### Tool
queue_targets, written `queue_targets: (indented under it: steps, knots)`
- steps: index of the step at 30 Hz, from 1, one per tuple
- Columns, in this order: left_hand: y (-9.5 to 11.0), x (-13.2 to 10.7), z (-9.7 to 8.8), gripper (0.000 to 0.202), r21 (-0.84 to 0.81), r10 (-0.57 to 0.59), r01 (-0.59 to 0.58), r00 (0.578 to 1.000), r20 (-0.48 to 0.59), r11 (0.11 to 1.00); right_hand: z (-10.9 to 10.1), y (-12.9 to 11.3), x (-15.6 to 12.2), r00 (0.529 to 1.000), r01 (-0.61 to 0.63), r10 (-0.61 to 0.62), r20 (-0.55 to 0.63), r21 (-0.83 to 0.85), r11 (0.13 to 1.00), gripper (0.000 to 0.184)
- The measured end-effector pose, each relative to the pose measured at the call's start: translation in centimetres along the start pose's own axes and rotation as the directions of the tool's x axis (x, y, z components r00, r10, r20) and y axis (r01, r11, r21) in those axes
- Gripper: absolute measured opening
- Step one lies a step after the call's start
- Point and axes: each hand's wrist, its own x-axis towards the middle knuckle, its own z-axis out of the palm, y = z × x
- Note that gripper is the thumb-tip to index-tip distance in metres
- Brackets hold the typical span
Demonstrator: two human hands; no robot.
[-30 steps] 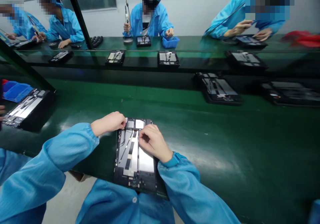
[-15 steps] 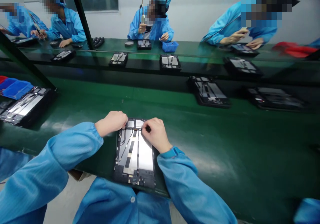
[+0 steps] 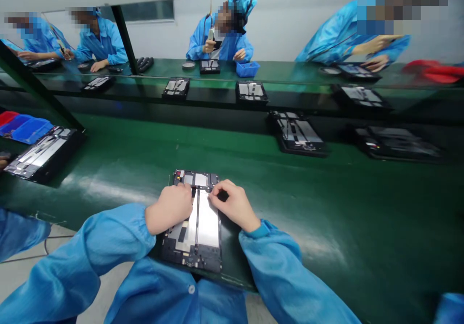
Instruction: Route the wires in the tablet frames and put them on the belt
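An opened tablet (image 3: 209,222) lies in front of me at the bench's near edge, its silver inner plates, dark strips and black lower end exposed. My left hand (image 3: 171,208) rests over its upper left part with the fingers curled down; whatever the fingertips hold is hidden beneath them. On the other side, my right hand (image 3: 235,204) is at the upper right edge of the tablet, thumb and forefinger pinched together just over the silver surface. I cannot make out anything between those fingertips.
Stacked opened tablets (image 3: 45,152) stand at the left by blue trays (image 3: 31,130). More tablets (image 3: 297,133) lie at the back right of the green bench (image 3: 326,208). A dark post (image 3: 39,87) rises at left. Co-workers in blue sit across the bench.
My left hand has come down from the tablet's top left corner onto its upper left part, uncovering the corner. My right hand has shifted slightly down and right, still pinched.
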Motion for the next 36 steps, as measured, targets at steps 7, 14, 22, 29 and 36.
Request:
queue_targets:
  steps: [7,14,22,29,36]
  knots:
    - [0.8,0.0,0.6,0.027,0.004,-0.008,0.008,0.999,0.045,1.000,-0.8,2.3,-0.6,0.962,-0.256,0.271,-0.043,0.214,0.942,0.008]
    - [0.7,0.6,0.2,0.048,0.029,0.118,-0.115,0.955,-0.272,0.993,-1.2,2.2,-0.5,0.966,-0.252,0.260,-0.005,0.237,0.938,0.006]
    - [0.0,5.6,-0.3,0.014,-0.294,0.335,-0.361,0.932,-0.136,0.885,-1.4,2.4,-0.5,0.967,-0.251,0.256,0.014,0.248,0.936,0.007]
    - [-0.1,6.5,-0.6,0.013,-0.386,0.368,-0.371,0.926,-0.085,0.845,-1.7,3.0,-0.7,0.960,-0.278,0.271,0.064,0.260,0.925,0.009]
    - [0.9,6.7,-0.7,0.021,-0.217,0.357,-0.361,0.932,-0.059,0.907,-1.5,3.5,-0.6,0.951,-0.305,0.301,0.067,0.360,0.882,0.013]
